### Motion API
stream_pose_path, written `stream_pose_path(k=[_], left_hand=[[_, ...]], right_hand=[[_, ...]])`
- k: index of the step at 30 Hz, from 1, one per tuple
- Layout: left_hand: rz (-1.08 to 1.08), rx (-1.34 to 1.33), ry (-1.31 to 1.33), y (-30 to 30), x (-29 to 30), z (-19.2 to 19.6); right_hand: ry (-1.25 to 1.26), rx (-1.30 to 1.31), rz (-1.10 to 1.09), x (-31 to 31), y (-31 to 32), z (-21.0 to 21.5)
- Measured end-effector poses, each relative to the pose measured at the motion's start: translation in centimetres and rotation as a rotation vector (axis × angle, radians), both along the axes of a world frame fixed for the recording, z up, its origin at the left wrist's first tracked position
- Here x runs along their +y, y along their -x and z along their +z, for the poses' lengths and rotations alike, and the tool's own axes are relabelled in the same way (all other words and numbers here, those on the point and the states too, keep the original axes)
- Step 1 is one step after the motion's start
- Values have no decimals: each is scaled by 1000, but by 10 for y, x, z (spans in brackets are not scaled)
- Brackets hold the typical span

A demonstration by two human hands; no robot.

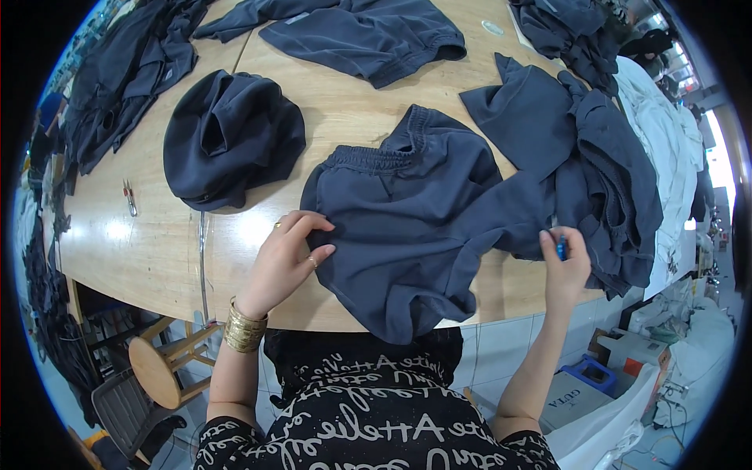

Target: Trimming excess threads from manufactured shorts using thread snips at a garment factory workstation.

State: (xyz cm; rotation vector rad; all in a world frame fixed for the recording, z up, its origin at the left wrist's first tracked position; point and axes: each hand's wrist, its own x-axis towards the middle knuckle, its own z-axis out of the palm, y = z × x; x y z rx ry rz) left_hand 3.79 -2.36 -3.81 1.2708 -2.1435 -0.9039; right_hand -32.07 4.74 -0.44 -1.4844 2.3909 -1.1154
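A dark blue-grey pair of trousers lies on the table before me, its gathered elastic waistband at the far side. One leg stretches right toward a heap of dark garments; another part droops over the near edge. My left hand rests at the left side of the trousers, thumb and fingers apart, fingertips touching the cloth. At the right end of the leg, my right hand is closed round a small blue-handled tool. Its metal tip points away from me; the fingers hide most of it.
A bunched dark garment lies left of the trousers, more dark clothes beyond. Small red-handled snips lie on the wooden table. White cloth is piled at the right. A round wooden stool stands below left.
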Motion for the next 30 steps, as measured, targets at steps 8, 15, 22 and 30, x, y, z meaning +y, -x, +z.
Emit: stream_pose_path(k=[8,15,22,30], left_hand=[[82,263,-171,14,10,1],[65,375,-251,43,7,3],[-139,337,-240,52,20,19],[-703,102,-294,93,44,-5]], right_hand=[[134,231,-28,0,-14,13],[27,-22,303,2,-48,-2],[16,-86,279,1,-41,-2],[-123,-91,293,-6,-52,-38]])
